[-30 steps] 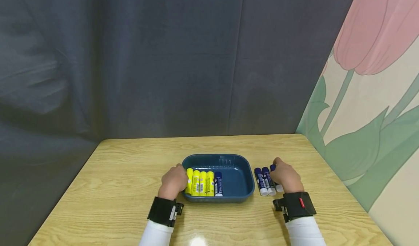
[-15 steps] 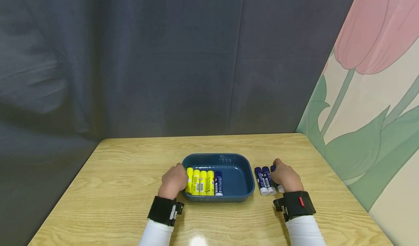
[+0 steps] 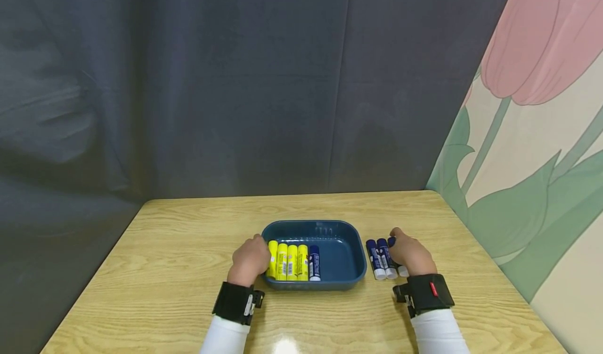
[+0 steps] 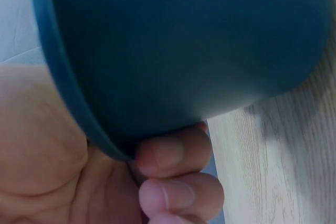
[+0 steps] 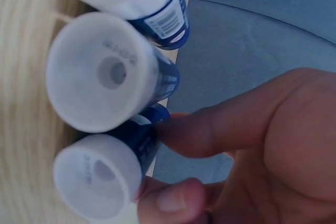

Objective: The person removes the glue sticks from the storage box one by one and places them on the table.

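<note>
1. So, your right hand (image 3: 411,254) pinches the right-hand blue stick (image 5: 100,182) between thumb and finger; it lies on the table (image 3: 330,317), right of the tray (image 3: 336,260), white end towards you.
2. If you lift it, go straight up, I'd judge: the middle blue stick (image 3: 387,260) is just beside it and could roll when nudged. The left blue stick (image 3: 375,260) lies nearest the tray.
3. Your left hand (image 3: 249,261) grips the left side of the tray, fingers curled against the outer wall; a light hold should steady it without tipping.
4. Inside, four yellow sticks (image 3: 292,263) lie side by side from the left wall, with one lone blue stick (image 3: 314,263) just right of them, white end near; further right, the tray floor shows.
</note>
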Demonstrator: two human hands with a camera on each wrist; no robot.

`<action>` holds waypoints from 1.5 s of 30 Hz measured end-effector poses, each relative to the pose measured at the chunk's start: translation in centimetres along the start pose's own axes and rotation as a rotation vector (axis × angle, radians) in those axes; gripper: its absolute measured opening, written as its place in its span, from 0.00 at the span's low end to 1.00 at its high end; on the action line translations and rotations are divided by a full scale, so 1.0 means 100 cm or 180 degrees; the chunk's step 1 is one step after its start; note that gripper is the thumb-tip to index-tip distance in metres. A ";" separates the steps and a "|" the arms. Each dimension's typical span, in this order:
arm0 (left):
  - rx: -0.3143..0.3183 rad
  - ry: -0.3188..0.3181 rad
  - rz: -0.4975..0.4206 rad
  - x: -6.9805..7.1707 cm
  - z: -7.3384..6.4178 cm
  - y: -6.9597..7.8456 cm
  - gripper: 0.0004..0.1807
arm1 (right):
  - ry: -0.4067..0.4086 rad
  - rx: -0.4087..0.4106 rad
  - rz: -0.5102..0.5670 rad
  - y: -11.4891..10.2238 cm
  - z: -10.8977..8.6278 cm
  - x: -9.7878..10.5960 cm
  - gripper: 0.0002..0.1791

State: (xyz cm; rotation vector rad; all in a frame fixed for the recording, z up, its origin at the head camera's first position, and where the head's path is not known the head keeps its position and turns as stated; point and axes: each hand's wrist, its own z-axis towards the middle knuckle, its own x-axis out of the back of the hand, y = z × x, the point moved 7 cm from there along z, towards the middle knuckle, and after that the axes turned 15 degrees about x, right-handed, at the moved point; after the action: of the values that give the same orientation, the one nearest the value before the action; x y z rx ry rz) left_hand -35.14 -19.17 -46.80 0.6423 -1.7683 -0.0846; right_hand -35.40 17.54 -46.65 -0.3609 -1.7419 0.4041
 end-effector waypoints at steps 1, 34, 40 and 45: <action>0.0002 -0.0005 -0.0001 0.000 0.000 0.000 0.18 | -0.0008 0.0005 0.0010 0.000 0.000 0.000 0.30; 0.0014 -0.0027 0.0005 0.003 -0.002 0.002 0.17 | 0.0035 0.0072 0.0140 -0.008 -0.006 0.004 0.32; -0.0009 -0.0014 0.0007 0.003 -0.003 0.002 0.17 | 0.0018 0.0034 0.0092 -0.008 -0.007 0.005 0.31; 0.0026 -0.0035 0.0050 0.002 -0.002 0.001 0.18 | 0.0005 0.0038 0.0087 -0.008 -0.007 0.005 0.30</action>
State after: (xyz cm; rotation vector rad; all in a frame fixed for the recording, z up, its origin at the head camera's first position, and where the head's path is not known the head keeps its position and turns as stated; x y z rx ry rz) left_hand -35.06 -19.10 -46.52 0.6347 -1.7849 -0.0704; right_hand -34.88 17.11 -45.73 -0.3765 -1.7340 0.4337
